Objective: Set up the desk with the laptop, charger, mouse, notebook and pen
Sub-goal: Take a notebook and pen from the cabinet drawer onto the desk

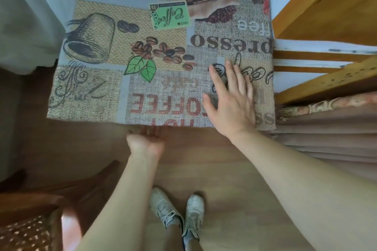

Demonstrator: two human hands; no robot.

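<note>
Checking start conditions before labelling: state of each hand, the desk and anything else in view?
right hand: open, fingers straight, palm flat on the tablecloth
left hand: open, palm up at the desk's near edge, fingertips hidden under it
desk: covered by a coffee-print tablecloth, no laptop, charger, mouse, notebook or pen on it
chair: standing at lower left, apart from the desk
shoes: on the floor, laced
</note>
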